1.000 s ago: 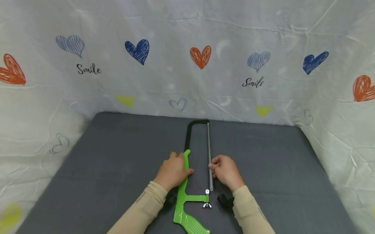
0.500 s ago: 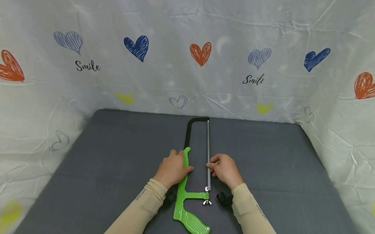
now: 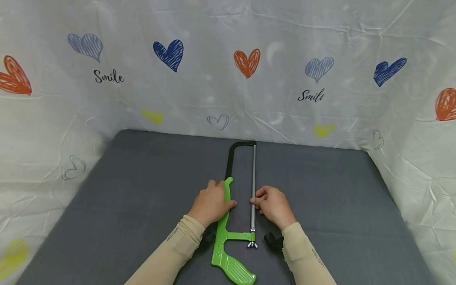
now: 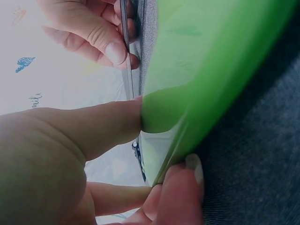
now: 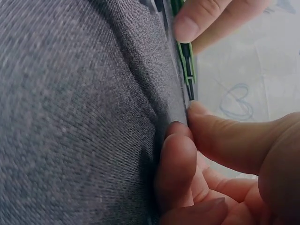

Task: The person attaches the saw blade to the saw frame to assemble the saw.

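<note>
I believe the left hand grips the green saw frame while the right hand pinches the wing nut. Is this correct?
Not quite: the right hand pinches the blade, not the wing nut, as the head view shows. The left hand does grip the green saw frame.

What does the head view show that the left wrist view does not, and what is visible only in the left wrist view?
Only the head view shows the silver wing nut, the ridged green handle and the beige sleeves. Only the left wrist view shows the fingertips of the left hand against the green frame. Both show the left hand gripping that frame, the right hand pinching the thin blade, the dark grey cloth and the printed backdrop.
</note>
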The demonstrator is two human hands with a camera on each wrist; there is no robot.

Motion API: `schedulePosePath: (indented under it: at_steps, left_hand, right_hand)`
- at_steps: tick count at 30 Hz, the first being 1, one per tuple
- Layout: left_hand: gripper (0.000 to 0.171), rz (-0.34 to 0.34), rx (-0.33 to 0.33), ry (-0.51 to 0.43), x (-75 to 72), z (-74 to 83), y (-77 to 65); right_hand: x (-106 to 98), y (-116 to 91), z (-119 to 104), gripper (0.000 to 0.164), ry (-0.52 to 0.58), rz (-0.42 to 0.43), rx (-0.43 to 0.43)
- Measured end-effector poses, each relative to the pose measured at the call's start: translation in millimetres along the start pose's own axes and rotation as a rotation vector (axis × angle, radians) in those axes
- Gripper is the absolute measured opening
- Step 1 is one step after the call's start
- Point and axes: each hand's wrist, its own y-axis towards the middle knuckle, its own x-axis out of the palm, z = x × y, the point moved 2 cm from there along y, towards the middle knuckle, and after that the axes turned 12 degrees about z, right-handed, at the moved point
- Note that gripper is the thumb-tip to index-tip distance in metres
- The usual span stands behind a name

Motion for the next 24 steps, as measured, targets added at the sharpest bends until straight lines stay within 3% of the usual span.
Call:
schedulePosePath:
  at_steps: [8,13,21,24]
  left_hand:
    - [0.072,-0.005,0.004,-0.001,0.6,-1.4,0.0]
    - [0.08,-0.031,0.008,-0.042,-1.2,-7.7,-10.7]
    - [0.092,-0.106,0.021,-0.115,-9.8,-14.6,-37.1]
    - [0.092,-0.102,0.034,-0.125,-11.6,-13.6,-43.4]
  right_hand:
    - [-2.2,-0.4,-1.5,0.018,-0.017,0.001,0.026]
    - [-1.4,-10.9,3.8,0.021,-0.046,0.011,0.021]
    - [-12.5,-65.0,10.0,0.03,-0.187,0.116,-0.108]
    - [-12.6,-87.3,6.3,0.032,-0.25,0.137,-0.179]
